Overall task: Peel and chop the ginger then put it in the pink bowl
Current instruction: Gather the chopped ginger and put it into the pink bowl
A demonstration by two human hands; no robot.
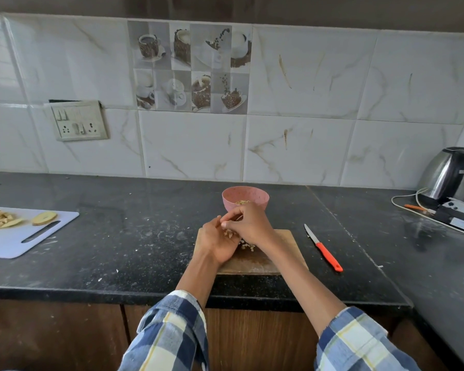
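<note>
1. In the head view, a black stone counter (134,236) is seen from above, backed by white marbled wall tiles.
2. A wooden chopping board (255,261) lies near the counter's front edge, and both hands are brought together over it.
3. The left hand (217,242) is held cupped, palm turned inward, with chopped ginger (245,245) gathered against it; the fingers are curved around the pile, and some pieces show between the two hands and on the board just beneath them.
4. The right hand (248,223) is laid over the left, its fingers bent and drawn together at the tips above the ginger; whether pieces are actually pinched cannot be told.
5. The pink bowl (245,198) stands just behind the hands, touching or nearly touching the board's far edge, and a little chopped ginger is already seen inside it.
6. A knife with an orange handle (323,247) lies on the counter just right of the board, untouched.
7. A white cutting board (19,236) with ginger slices and peelings is placed well apart at the left edge.
8. A steel kettle (447,175) stands at the far right beside its cable.
9. Both forearms are covered by blue checked sleeves.
</note>
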